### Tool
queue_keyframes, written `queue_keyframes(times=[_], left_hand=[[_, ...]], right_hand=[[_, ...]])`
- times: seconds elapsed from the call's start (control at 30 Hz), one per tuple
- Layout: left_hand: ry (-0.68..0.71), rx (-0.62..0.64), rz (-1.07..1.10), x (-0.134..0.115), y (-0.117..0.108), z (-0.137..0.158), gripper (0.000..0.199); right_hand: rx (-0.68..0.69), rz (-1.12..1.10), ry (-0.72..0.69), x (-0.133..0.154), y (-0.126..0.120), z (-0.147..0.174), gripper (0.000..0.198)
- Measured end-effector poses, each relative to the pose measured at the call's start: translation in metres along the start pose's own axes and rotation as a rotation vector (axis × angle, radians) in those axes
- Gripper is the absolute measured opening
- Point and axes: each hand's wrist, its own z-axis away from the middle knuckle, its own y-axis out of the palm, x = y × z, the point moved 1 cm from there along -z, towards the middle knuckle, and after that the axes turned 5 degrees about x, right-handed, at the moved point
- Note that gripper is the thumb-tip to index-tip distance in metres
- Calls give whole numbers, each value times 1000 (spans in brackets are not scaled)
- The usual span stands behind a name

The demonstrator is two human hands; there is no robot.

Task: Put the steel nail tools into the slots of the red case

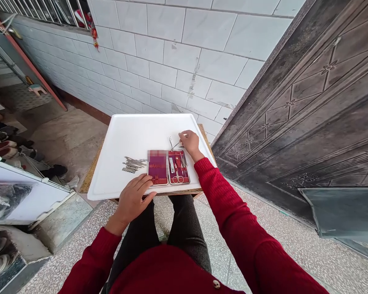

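Observation:
An open red manicure case (158, 181) lies near the front edge of the white board. Its right half holds a nail clipper (172, 165), small scissors (178, 179) and several slim tools under straps; part of its left half is blurred by pixels. My left hand (134, 198) rests with fingers spread at the case's lower left corner. Just beyond the right half, my right hand (190, 143) is closed in a pinch on silver nippers (172, 145), whose arms stand apart in a V. Left of the case lies a loose pile of metal manicure tools (133, 163).
The white board (125, 130) sits on a wooden table (93, 167) against a tiled wall (159, 53). A dark patterned door (294, 110) stands close on the right. Shelves with shoes (24, 149) and a white cabinet (18, 192) are at the left.

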Motion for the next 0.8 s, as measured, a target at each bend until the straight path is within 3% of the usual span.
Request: queue_keyframes(times=[0.07,0.13,0.3,0.47,0.67,0.8], left_hand=[[4,-9,-3,0,0,-1,22],[15,-16,-10,0,0,-1,21],[34,-28,-18,1,2,-1,21],[15,-18,9,2,4,0,22],[-22,14,25,2,5,0,22],[-25,19,30,2,5,0,23]], right_hand=[[-63,9,-64,-1,-5,5,17],[-31,19,-119,-1,-13,12,17],[255,24,-185,-7,-30,40,42],[425,21,-165,-16,-39,61,37],[378,57,-159,-6,-33,81,23],[474,355,-159,18,-17,95,31]])
